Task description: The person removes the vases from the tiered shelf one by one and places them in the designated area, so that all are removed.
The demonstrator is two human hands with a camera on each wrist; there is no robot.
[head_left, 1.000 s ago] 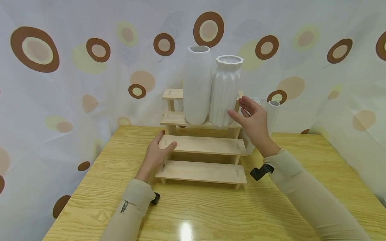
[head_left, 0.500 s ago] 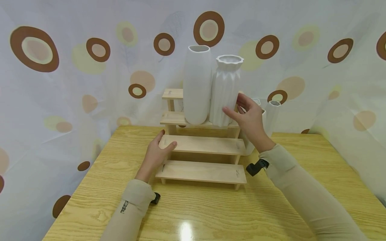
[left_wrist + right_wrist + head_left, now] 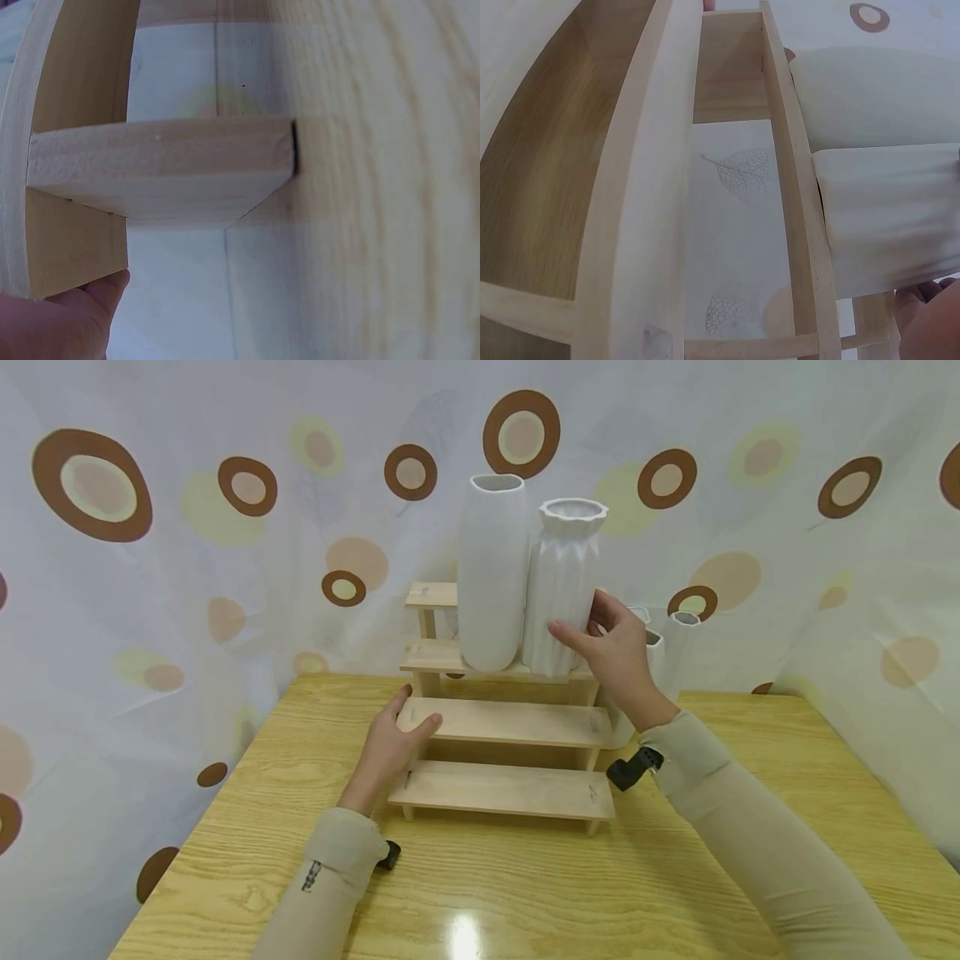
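A four-step wooden display stand (image 3: 510, 720) stands on the table. My left hand (image 3: 387, 745) grips the left end of its second step from the bottom, thumb on top; in the left wrist view the fingers (image 3: 71, 326) reach under the board. On the third step stand a tall smooth white vase (image 3: 491, 572) and, close to its right, a pleated white vase (image 3: 561, 581) with a scalloped rim. My right hand (image 3: 621, 656) holds the pleated vase low on its right side, thumb across the front, other fingers partly hidden behind. Both vases are upright.
More white vases, among them a slim one (image 3: 681, 643), stand on the table behind the stand's right side, partly covered by my right hand. The wood-grain table (image 3: 480, 877) reaches back to a cloth backdrop (image 3: 247, 568) with brown circles.
My right hand has moved a little left and closed onto the pleated vase, its thumb shifting further across the front. The left hand, the stand and both vases stay in place.
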